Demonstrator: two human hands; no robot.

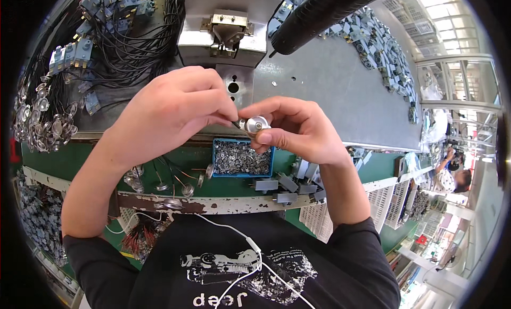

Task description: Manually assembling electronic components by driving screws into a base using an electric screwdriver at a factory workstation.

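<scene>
A round silver metal disc part (pixel 257 123) is held between the thumb and fingers of my right hand (pixel 306 131). My left hand (pixel 178 109) meets it from the left, thumb and forefinger pinched at the disc's side on a thin dark piece, perhaps a wire end, mostly hidden by the fingers. Just below both hands lies a blue tray (pixel 242 175) full of small metal pieces. Several grey box-shaped switch parts (pixel 287 183) lie to the tray's right. On its left are loose silver discs with thin leads (pixel 187 190).
A metal press-like machine (pixel 223 30) stands beyond my hands, with a thick black tube (pixel 319 19) slanting in beside it. Black wires (pixel 141 59) and hanging silver discs (pixel 45 117) crowd the left. Grey parts (pixel 372 56) are heaped far right. Another person (pixel 452 180) is in the distance.
</scene>
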